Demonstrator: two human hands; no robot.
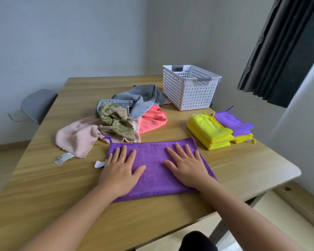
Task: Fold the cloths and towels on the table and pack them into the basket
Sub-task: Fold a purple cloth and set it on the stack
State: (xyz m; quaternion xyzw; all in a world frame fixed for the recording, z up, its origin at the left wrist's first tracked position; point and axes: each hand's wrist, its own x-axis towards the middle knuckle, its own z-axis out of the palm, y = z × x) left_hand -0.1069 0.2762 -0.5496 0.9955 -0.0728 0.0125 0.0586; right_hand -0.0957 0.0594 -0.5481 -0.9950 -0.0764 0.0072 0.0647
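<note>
A purple microfibre cloth (153,160) lies folded in half on the wooden table (243,163) in front of me. My left hand (121,169) presses flat on its left part, fingers spread. My right hand (188,163) presses flat on its right part. Behind it is a loose pile: a pink towel (76,138), an olive towel (116,122), a grey towel (134,100) and a coral cloth (152,120). To the right sit folded yellow cloths (208,132) and a folded purple cloth (234,123) on another yellow one. The white perforated basket (188,87) stands at the back.
A grey chair (36,104) stands beyond the table's left edge. A dark curtain (279,51) hangs at the right by the wall. The table's right corner and near edge drop to the floor.
</note>
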